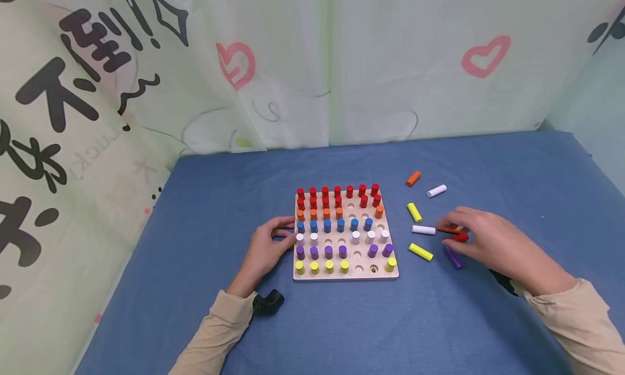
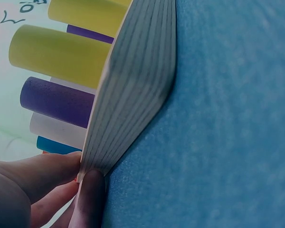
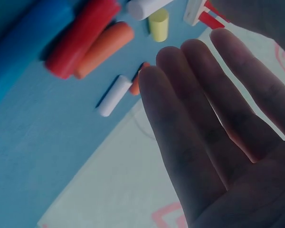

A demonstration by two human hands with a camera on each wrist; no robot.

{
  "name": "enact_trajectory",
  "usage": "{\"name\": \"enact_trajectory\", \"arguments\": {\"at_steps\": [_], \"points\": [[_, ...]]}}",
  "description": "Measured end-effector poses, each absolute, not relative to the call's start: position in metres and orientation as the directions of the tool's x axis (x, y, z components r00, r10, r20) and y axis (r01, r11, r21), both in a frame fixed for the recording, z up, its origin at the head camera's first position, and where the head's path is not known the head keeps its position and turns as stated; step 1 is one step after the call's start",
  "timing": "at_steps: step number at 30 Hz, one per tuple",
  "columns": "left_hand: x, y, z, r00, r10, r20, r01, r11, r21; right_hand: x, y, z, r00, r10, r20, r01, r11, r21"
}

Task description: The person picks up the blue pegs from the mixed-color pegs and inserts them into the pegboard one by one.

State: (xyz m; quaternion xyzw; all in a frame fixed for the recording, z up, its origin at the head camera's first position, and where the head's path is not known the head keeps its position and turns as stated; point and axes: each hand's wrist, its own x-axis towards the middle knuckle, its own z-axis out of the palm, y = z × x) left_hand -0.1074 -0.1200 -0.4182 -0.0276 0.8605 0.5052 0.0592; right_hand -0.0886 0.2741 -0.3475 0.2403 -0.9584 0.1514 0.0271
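Observation:
A square wooden pegboard [image 1: 345, 278] lies flat with rows of coloured pegs standing in it: red, orange, blue, white, purple and yellow. My left hand [image 1: 267, 243] is at its left side, fingertips touching the edge; the left wrist view shows the fingertips [image 2: 91, 190] against the side wall. Over the loose pegs on the right hovers my right hand [image 1: 493, 245]. Its thumb and fingers stand apart around a red peg [image 1: 460, 237] and an orange peg [image 1: 448, 230]. In the right wrist view the fingers [image 3: 180, 123] are straight and spread.
Beside the hand lie a purple peg [image 1: 454, 258], white pegs [image 1: 423, 230] and yellow pegs [image 1: 421, 252]. Farther back is another orange peg [image 1: 413, 178]. Several board holes [image 1: 358, 268] hold no peg. A blue cloth [image 1: 342, 326] covers the table, and a printed curtain [image 1: 351, 103] hangs behind.

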Motion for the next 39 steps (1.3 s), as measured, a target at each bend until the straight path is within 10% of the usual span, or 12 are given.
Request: {"name": "enact_trajectory", "arguments": {"at_steps": [39], "points": [[-0.108, -0.121, -0.420, -0.990, 0.010, -0.139, -0.117, 0.483, 0.868, -0.078, 0.312, -0.370, -0.911, -0.412, -0.019, -0.390, 0.875, -0.287]]}}
